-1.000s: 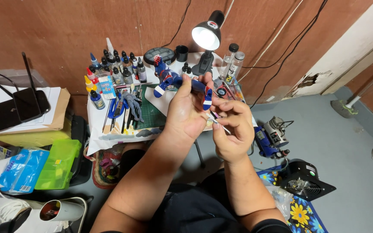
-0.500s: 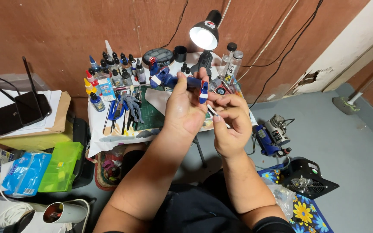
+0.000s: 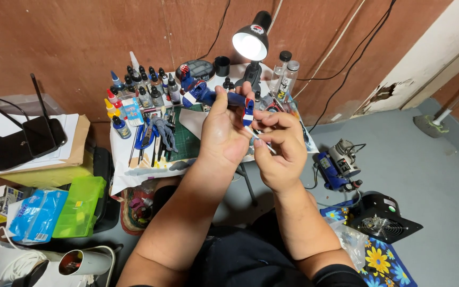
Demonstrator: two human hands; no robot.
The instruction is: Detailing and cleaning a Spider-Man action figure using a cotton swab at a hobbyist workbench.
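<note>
My left hand [image 3: 223, 133] is raised over the small work table [image 3: 128, 170] and grips a blue, white and red model figure [image 3: 212, 96] between thumb and fingers. My right hand [image 3: 278, 144] sits just to its right, pinching a thin paintbrush [image 3: 258, 139] whose tip points up at the figure's lower white and red part. Both hands hover close together above the table's right half. A second grey figure part [image 3: 164, 130] lies on the green cutting mat [image 3: 186, 139].
Rows of small paint bottles [image 3: 142, 91] stand at the table's back. A lit black desk lamp [image 3: 251, 42] shines from behind. Left are a black router [image 3: 25, 141], a green plastic case [image 3: 81, 207] and a blue packet. Right on the floor sit a blue compressor [image 3: 338, 167] and a black fan [image 3: 383, 223].
The view has shifted slightly lower. Both hands stay together, with the figure turned a little in my left hand and the brush kept at its lower end.
</note>
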